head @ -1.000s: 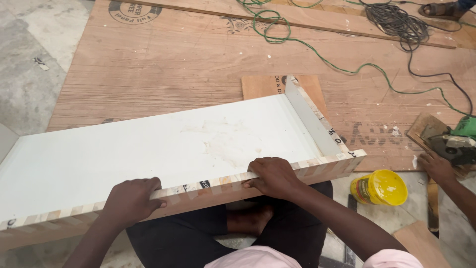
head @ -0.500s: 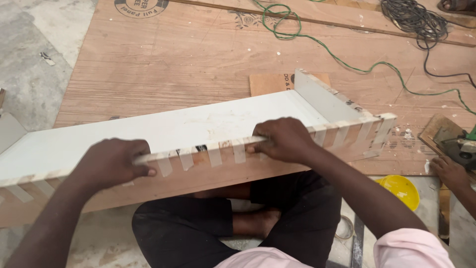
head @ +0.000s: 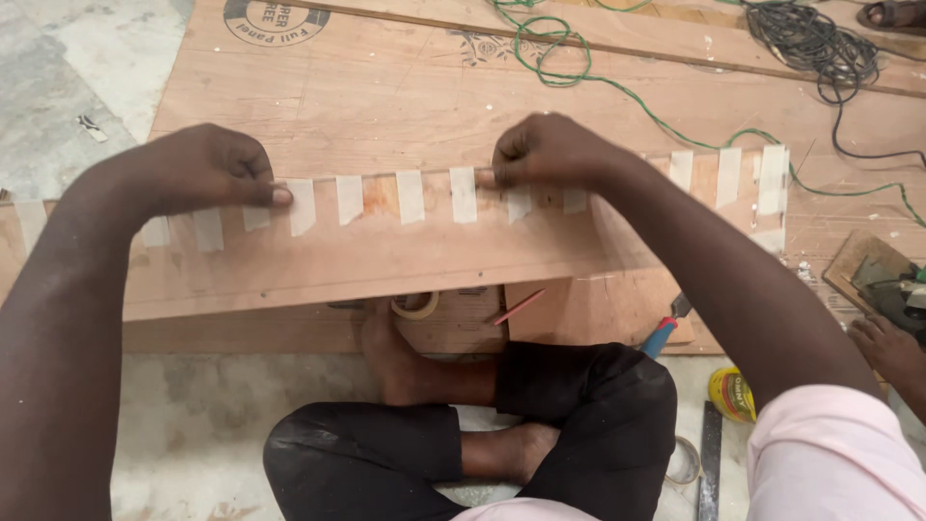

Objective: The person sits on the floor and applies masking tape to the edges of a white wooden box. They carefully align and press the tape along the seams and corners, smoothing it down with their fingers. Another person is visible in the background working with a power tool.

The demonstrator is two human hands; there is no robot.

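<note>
Both hands sit on the top edge of a long plywood board [head: 386, 256] stood on edge across the lap; its far face and whatever is behind it are hidden, left end cut off by the frame and by the left forearm. Left hand [head: 198, 169] curled over the edge, thumb tip pressed against a strip of masking tape [head: 301, 205]; fingers wrap behind the board so the grip itself is out of sight. Right hand [head: 550, 152] closed in a loose fist over the edge, knuckles up, fingertips hidden, pressing on tape strips between the two hands and just right of it. More strips run on toward the board's right end, well right of the right hand. Below the hands, half hidden under the board's lower edge: a tape roll [head: 415, 306] and a red pencil [head: 518, 307]. Near the right elbow, a blue-handled tool [head: 662, 335], mostly covered, and a yellow tin [head: 733, 394], contents not visible. Another person's hand [head: 887, 349] at the far right edge, beside a partly cropped power tool [head: 892, 285]. Green cable [head: 617, 87] lies beyond the hands
</note>
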